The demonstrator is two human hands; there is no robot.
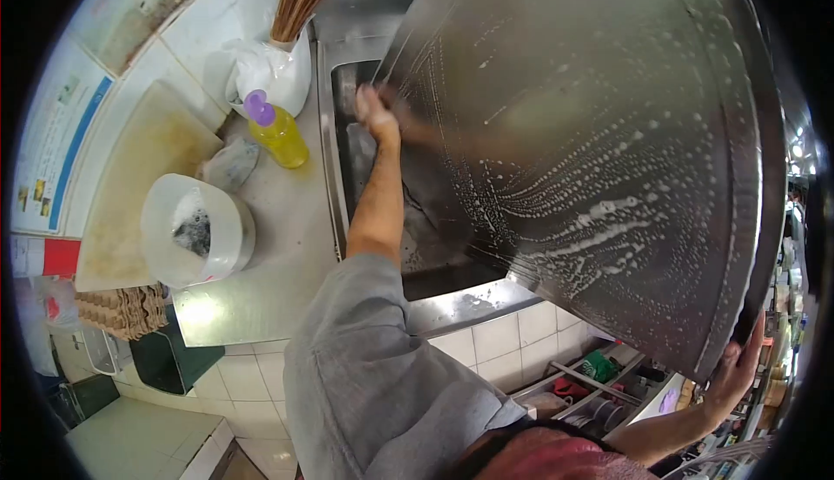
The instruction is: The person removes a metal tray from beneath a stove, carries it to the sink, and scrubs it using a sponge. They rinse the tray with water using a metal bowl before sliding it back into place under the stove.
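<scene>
Panel (591,132): one soapy metal sheet, tilted over sink (328,145), lower corner pointing down-right; top cut off, long axis unclear.
Left hand (379,115): blurred, by panel's left edge; can't tell grip.
Right hand (735,372): gripping panel's lower corner, partly hidden.
Counter (300,219): one yellow bottle (283,139), one foamy tub (229,248).

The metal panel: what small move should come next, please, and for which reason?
Probably wipe the left hand toward the foam streaks: white suds lie on the face of the metal panel, the left hand is only near its far edge, above the sink, and the right hand seems to steady the near corner.
</scene>
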